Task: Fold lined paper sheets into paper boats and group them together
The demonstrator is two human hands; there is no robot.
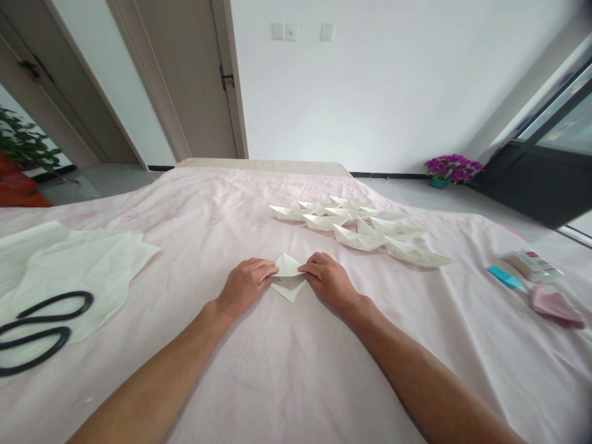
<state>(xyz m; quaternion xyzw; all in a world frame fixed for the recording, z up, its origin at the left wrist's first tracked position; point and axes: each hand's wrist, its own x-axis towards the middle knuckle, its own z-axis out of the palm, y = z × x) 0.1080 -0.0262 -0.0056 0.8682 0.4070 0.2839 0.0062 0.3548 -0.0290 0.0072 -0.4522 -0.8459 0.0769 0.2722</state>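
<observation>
A small folded paper diamond (289, 287) lies on the pink cloth in front of me, with a raised fold across its middle. My left hand (247, 280) pinches its left corner between thumb and fingers. On the opposite corner, my right hand (330, 280) grips the paper the same way. Several folded paper boats (363, 237) stand in a cluster beyond and to the right of my hands.
Loose paper sheets (106, 265) are spread at the left, with black-handled scissors (49, 317) on top. At the far right are a turquoise object (505, 277), a clear packet (531, 265) and a pink item (555, 306). The pink cloth (222, 203) is wrinkled.
</observation>
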